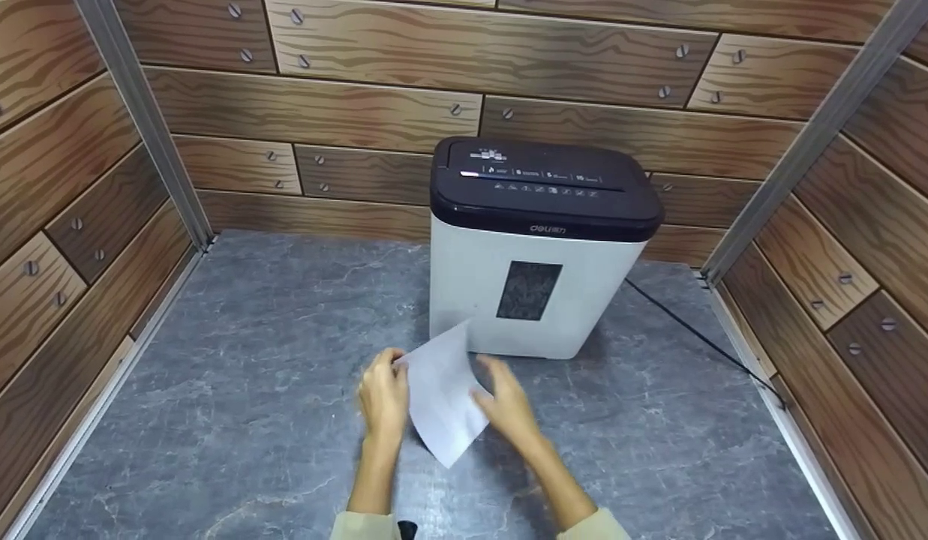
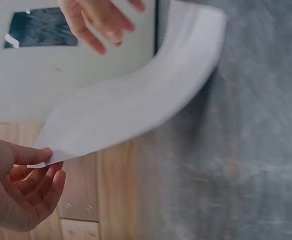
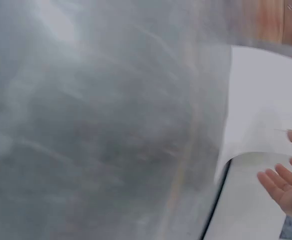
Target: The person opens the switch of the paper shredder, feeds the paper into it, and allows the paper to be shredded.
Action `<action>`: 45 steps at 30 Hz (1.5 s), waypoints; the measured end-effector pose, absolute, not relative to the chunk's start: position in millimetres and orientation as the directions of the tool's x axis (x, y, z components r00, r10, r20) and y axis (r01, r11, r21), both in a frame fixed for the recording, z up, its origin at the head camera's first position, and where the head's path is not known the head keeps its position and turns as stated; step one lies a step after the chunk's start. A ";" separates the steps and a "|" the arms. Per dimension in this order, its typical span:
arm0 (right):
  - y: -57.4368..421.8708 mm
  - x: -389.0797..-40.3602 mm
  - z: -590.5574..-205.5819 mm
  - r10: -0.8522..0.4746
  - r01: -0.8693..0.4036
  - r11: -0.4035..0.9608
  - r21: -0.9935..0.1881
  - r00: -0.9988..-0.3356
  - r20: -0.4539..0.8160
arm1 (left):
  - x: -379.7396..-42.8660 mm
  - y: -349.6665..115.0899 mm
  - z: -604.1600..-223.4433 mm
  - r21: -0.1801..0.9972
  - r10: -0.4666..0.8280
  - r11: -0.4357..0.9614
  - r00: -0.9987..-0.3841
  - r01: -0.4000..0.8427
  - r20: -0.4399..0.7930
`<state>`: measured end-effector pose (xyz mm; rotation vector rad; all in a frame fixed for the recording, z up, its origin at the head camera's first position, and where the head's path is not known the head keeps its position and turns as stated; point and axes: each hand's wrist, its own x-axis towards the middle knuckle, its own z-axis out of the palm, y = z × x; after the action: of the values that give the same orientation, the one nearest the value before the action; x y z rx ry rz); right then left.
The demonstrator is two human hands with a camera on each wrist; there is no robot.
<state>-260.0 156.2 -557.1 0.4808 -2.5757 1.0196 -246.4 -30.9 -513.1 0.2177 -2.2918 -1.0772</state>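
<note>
A sheet of white paper [image 1: 442, 394] hangs bent in front of the shredder, and it curves away in the left wrist view. My left hand [image 1: 385, 394] pinches one corner of it between thumb and fingers, plainly seen in the left wrist view. Beside the sheet's other edge is my right hand [image 1: 509, 401], its fingers apart and holding nothing; in the right wrist view, thumb and fingers are spread near the paper [image 3: 258, 100]. The paper shredder [image 1: 524, 292] stands just beyond both hands, with a white body, a dark top [image 1: 546, 191] with a slot, and a small window.
A black cord [image 1: 692, 330] runs from behind the shredder to the right wall. Wood-patterned panels [image 1: 358, 112] enclose the back and sides. The grey marbled surface [image 1: 283, 315] spreads under everything. A small dark object [image 1: 407, 529] shows by the left sleeve.
</note>
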 end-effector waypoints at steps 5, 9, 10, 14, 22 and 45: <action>167.1 -275.7 -534.9 -0.029 -0.375 0.447 -0.812 -0.913 0.406 | -245.9 -19.3 -496.0 0.729 -0.324 0.659 -0.804 0.186 0.498; 174.6 -278.3 -521.8 0.065 -0.341 0.293 -0.893 -0.925 0.375 | -248.3 -10.1 -486.7 0.712 -0.262 0.651 -0.803 0.263 0.535; 175.8 -277.3 -518.7 0.094 -0.334 0.270 -0.903 -0.924 0.370 | -249.1 -8.1 -484.6 0.711 -0.250 0.647 -0.805 0.275 0.538; 175.0 -265.3 -497.8 0.212 -0.316 0.226 -0.922 -0.907 0.363 | -253.2 -1.3 -477.8 0.739 -0.228 0.594 -0.815 0.317 0.533; 178.9 -249.0 -465.3 0.327 -0.271 0.124 -0.955 -0.897 0.297 | -261.0 5.4 -475.8 0.867 -0.273 0.285 -0.832 0.409 0.482; 194.5 -238.2 -469.1 0.388 -0.395 0.182 -0.900 -0.812 0.435 | -254.5 13.9 -494.4 0.949 -0.306 0.153 -0.900 0.276 0.311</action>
<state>-238.2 194.5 -469.1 0.0065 -1.8657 1.6921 -254.5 13.9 -494.4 0.0295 -2.0030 -1.7962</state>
